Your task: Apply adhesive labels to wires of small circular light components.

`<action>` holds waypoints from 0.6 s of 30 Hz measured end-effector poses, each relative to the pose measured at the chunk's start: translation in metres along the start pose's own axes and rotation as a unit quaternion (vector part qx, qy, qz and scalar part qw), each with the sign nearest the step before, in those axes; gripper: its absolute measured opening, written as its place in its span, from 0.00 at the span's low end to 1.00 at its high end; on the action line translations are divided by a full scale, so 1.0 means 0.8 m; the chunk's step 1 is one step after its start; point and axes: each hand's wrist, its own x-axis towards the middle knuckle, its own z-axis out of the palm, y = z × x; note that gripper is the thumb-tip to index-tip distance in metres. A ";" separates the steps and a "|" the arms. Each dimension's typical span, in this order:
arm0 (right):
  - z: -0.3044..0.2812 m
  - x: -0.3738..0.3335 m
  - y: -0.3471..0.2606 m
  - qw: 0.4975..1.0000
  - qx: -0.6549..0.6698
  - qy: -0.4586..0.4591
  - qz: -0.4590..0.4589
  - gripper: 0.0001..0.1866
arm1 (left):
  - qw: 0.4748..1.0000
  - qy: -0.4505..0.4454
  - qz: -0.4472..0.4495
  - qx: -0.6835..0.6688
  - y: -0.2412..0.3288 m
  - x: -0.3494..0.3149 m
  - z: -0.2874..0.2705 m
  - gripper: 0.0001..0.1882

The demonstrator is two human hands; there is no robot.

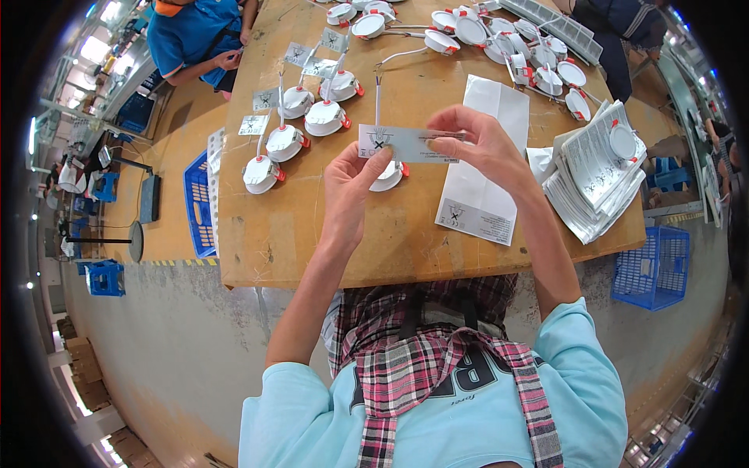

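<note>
"Pale-blue shirt (pixel 292 413) nearest, dark lettering partly behind my plaid apron (pixel 402 378)."
"Fingers?"
"Both sets grasping — my left hand (pixel 349 187) and right hand (pixel 485 152) pinch opposite ends of one pale label (pixel 407 148)."
"Location, markings?"
"Above the table (pixel 374 243), hiding part of a white downlight (pixel 384 185). Black cross symbol at left, fine print at right — mostly too small to read."
"Other printing?"
"Similar symbol on the white sheet (pixel 473 183), just right."

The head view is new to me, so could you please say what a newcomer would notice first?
Probably the pale printed label at the centre, pinched by the left hand, with the right hand at its other end. Next, perhaps the round white lamps on the table's left and the jumbled lamps at its far right.
</note>
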 end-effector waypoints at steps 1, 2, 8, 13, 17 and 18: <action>-0.001 0.000 0.002 1.000 -0.003 -0.002 0.001 0.17 | 1.000 0.001 0.000 -0.003 -0.002 0.002 -0.006 0.10; -0.001 0.000 0.004 0.999 -0.007 0.013 0.035 0.15 | 0.999 0.004 -0.011 0.041 -0.006 0.005 -0.015 0.14; -0.008 0.012 -0.001 0.991 -0.049 0.114 0.052 0.11 | 0.901 0.113 0.154 0.389 -0.042 0.007 -0.033 0.36; -0.002 0.022 -0.006 0.994 -0.021 0.079 0.076 0.11 | 0.857 0.016 0.133 0.498 -0.065 -0.009 -0.037 0.42; 0.009 0.024 -0.008 0.996 0.003 0.042 0.083 0.12 | 0.950 0.036 0.095 0.294 -0.039 -0.013 -0.040 0.43; 0.013 0.024 -0.011 0.995 -0.001 0.043 0.086 0.12 | 0.979 0.033 0.091 0.178 -0.027 -0.011 -0.044 0.43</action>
